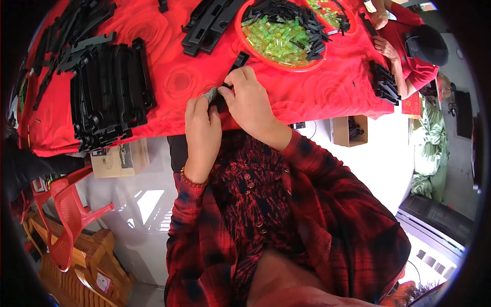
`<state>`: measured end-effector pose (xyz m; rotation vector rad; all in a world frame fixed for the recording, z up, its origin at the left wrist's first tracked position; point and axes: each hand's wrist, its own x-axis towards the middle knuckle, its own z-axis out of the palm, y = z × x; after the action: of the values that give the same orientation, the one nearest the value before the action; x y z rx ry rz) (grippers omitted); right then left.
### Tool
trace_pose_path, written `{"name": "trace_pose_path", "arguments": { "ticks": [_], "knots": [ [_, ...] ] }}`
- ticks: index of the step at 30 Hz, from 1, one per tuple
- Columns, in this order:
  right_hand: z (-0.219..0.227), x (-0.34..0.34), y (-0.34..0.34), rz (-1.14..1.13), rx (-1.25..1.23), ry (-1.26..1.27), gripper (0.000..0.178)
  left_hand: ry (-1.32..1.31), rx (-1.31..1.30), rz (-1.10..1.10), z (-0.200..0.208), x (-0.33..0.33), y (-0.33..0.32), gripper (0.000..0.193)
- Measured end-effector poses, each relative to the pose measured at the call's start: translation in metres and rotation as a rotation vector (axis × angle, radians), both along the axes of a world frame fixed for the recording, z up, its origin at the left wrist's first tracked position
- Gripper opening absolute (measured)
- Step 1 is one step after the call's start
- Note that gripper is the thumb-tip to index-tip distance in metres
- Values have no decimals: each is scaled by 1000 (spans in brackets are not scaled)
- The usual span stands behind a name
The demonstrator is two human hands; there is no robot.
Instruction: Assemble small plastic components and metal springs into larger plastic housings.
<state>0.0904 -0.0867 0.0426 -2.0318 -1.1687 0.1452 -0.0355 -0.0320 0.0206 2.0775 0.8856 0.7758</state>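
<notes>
At the near edge of the red-covered table [176,82], both hands are on one narrow black plastic part [240,60]. Its far end sticks out beyond my right fingers. My left hand [202,130] closes its fingers on the nearer end, where a small greyish piece [210,94] shows by the fingertips. With thumb and forefinger pinched, my right hand [251,102] grips the part farther along. The fingers hide most of it. Beyond my right hand, a red basin [279,66] holds many small yellow-green clear pieces [276,38] and small black pieces [313,33].
Long black plastic parts [110,87] lie stacked at the left, with more [209,25] at the back. Another person's hand [386,48] works at the far right, near a black stack [384,82]. Below stand cardboard boxes [337,132] and a red plastic chair [66,215].
</notes>
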Motion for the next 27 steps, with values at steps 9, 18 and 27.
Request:
{"name": "trace_pose_path", "arguments": {
  "ticks": [9,18,27],
  "knots": [
    [-10,82,-18,-85,274,544,16,42,-65,-17,-2,-2,-2,23],
    [10,188,-12,-269,331,90,33,300,202,-24,5,27,14,21],
    [9,219,-29,-397,296,57,24,357,194,-73,2,24,23,19]
  ]
}}
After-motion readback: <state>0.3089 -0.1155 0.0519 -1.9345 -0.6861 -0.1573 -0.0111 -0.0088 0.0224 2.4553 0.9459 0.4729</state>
